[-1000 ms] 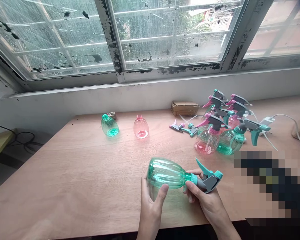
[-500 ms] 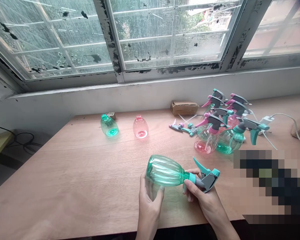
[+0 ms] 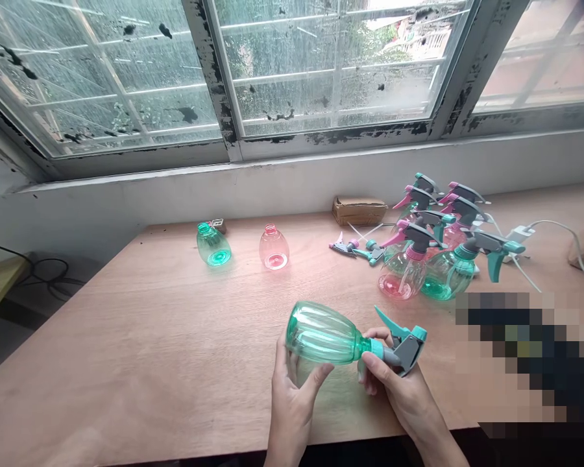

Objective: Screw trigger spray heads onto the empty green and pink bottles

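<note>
A clear green spray bottle (image 3: pixel 326 334) lies sideways in the air between my hands, its base to the left. My left hand (image 3: pixel 294 395) cups the bottle's body from below, thumb along its underside. At the neck, the fingers and thumb of my right hand (image 3: pixel 387 379) pinch the turquoise collar (image 3: pixel 376 349). Beyond that collar the grey and turquoise trigger head (image 3: pixel 406 350) points right, with its trigger upward. Part of my right fingers is hidden behind the neck.
An open green bottle (image 3: pixel 214 246) and an open pink bottle (image 3: pixel 274 248) stand farther back. Two loose trigger heads (image 3: pixel 357 250) lie near a cardboard box (image 3: pixel 359 211). Several assembled spray bottles (image 3: pixel 409 269) crowd the right, beside a white cable (image 3: pixel 559 226). A pixelated patch covers the lower right.
My left thumb has slid a little to the right along the bottle. The bottle and my right hand are nearly where they were.
</note>
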A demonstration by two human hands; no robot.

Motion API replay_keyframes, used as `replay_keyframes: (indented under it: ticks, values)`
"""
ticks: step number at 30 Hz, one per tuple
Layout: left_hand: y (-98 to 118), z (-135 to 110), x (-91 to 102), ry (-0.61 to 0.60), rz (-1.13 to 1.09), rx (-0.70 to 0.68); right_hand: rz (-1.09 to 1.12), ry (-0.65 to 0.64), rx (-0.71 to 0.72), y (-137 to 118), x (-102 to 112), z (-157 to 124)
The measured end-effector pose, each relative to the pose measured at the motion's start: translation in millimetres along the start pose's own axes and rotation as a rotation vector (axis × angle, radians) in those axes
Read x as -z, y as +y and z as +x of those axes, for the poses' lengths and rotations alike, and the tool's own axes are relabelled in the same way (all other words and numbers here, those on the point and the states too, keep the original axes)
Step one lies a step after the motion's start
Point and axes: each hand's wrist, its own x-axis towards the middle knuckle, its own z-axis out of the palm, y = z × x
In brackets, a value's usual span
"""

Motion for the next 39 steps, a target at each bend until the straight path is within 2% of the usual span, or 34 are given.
replay_keyframes:
  ticks: [7, 10, 16, 22, 24, 29, 31, 34, 36, 39]
  values:
    - [1.1, -4.3, 0.1, -0.011, 0.128, -0.018, 0.026, 0.009, 0.002, 0.2, 1.9, 0.8]
    - [8.2, -7.7, -2.2, -0.016, 0.098, -0.034, 0.039, 0.025, 0.01, -0.2, 1.9, 0.6]
    - [17.5, -8.9, -4.9, 0.05, 0.056, -0.001, 0.006, 0.038, -0.006, 1.3, 2.2, 0.2]
    - [-1.2, -1.2, 4.4, -0.1, 0.004, -0.019, 0.042, 0.066, 0.01, 0.5, 0.8, 1.7]
    - [-7.4, -0.3, 6.7, -0.104, -0.002, -0.028, 0.045, 0.082, 0.016, 0.1, -0.1, 2.0]
    - [-2.5, -4.9, 5.6, -0.144, 0.038, -0.059, 0.052, 0.101, 0.012, 1.0, -1.6, 1.0]
    - [3.7, -6.9, 2.8, -0.132, 0.046, -0.068, 0.043, 0.091, 0.016, 1.3, -2.0, 0.4]
    - [9.0, -6.9, -0.9, -0.047, 0.023, -0.055, 0.014, 0.067, 0.018, 0.5, -2.8, -0.2]
    - [7.9, -4.9, -1.6, -0.004, 0.01, -0.027, 0.002, 0.053, 0.007, -0.4, -3.3, -0.2]
    - [0.5, -1.0, 0.4, -0.014, 0.011, -0.006, 0.014, 0.05, -0.004, -0.9, -2.7, -0.1]
